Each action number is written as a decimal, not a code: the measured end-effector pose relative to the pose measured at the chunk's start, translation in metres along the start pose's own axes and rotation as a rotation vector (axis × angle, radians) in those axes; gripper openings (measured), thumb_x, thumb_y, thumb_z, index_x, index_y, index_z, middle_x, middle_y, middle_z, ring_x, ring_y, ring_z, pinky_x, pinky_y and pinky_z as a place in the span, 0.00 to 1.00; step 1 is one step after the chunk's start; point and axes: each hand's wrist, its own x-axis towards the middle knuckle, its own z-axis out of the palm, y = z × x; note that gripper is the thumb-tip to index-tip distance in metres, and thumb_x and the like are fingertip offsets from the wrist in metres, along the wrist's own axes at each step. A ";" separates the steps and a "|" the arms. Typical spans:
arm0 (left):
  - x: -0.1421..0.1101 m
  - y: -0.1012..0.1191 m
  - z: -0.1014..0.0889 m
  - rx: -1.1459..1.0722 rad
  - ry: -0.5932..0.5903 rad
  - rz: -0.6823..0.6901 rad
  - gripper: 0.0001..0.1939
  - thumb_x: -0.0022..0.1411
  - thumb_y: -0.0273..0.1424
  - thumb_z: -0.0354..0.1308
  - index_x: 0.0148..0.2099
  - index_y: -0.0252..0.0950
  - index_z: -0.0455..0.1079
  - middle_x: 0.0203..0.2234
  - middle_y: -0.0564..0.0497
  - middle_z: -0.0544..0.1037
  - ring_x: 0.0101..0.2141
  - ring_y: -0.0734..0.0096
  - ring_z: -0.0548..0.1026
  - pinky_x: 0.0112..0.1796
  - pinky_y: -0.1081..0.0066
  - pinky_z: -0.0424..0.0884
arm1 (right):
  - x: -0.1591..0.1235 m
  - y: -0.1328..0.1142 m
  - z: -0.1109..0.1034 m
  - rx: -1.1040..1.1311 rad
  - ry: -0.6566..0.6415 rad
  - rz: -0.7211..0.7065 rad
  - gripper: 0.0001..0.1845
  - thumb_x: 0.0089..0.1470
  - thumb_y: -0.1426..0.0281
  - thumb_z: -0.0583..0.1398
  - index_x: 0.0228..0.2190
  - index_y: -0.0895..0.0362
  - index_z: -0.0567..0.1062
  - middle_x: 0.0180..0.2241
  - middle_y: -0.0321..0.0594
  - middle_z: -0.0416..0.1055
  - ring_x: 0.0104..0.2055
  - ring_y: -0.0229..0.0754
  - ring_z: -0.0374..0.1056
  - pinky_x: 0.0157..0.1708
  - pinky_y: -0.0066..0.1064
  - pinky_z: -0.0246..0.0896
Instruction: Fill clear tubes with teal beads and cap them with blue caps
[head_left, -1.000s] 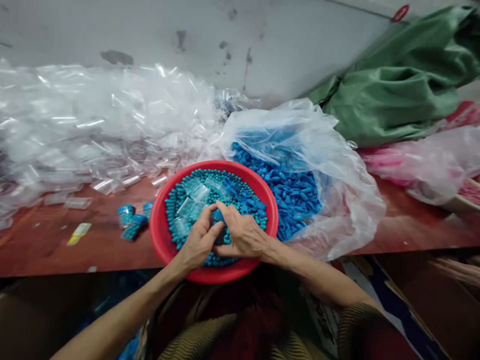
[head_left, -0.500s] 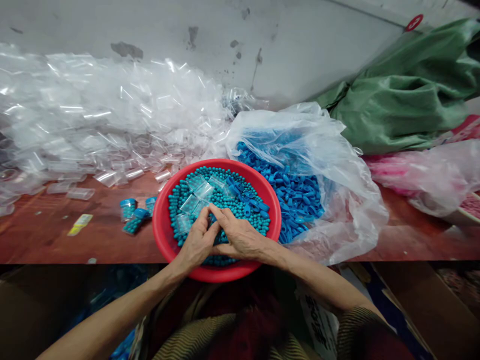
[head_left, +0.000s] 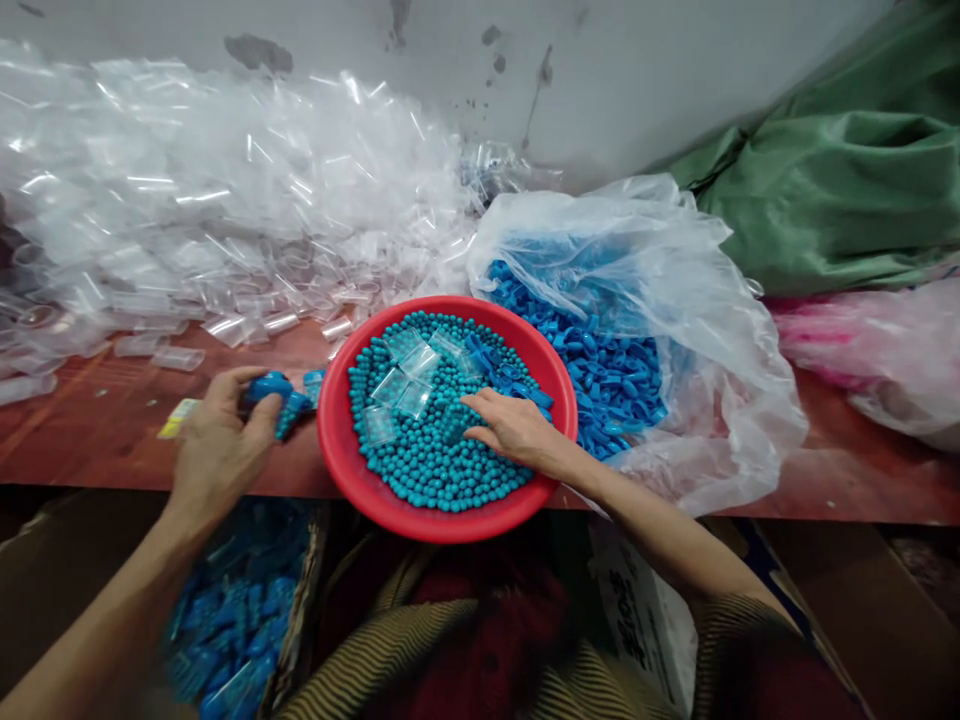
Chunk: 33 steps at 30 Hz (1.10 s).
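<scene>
A red basin (head_left: 334, 445) on the table holds turquoise beads (head_left: 442, 485), several clear plastic tubes (head_left: 416, 362) and some blue caps (head_left: 510, 375). Over its right side, my right hand (head_left: 517, 432) has thumb and fingers closed on what looks like a clear tube with beads (head_left: 454, 422), hard to make out against the beads. Left of the basin, my left hand (head_left: 229, 430) curls its thumb and fingers around a blue-capped tube (head_left: 271, 385). Another bead-filled tube (head_left: 313, 381) lies between that hand and the basin; others are partly hidden by the hand.
A large heap of clear tubes (head_left: 225, 180) lies along the wall. Blue caps (head_left: 600, 370) spill from a clear plastic bag (head_left: 720, 400) right of the basin. Green sacking (head_left: 840, 200) and a pink-filled bag (head_left: 885, 350) stand farther right. Below the table edge sits a box of blue pieces (head_left: 232, 610).
My hands were together over the basin and are now apart. The left has moved left to the filled tubes with a blue-capped tube; the right has shifted slightly right over the beads.
</scene>
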 end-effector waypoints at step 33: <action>-0.039 0.108 0.101 0.080 -0.701 0.517 0.13 0.59 0.31 0.52 0.47 0.39 0.63 0.39 0.47 0.75 0.39 0.60 0.74 0.37 0.66 0.67 | 0.003 0.029 -0.013 -0.400 -0.095 0.088 0.16 0.62 0.72 0.45 0.40 0.58 0.71 0.41 0.48 0.69 0.41 0.46 0.65 0.33 0.32 0.52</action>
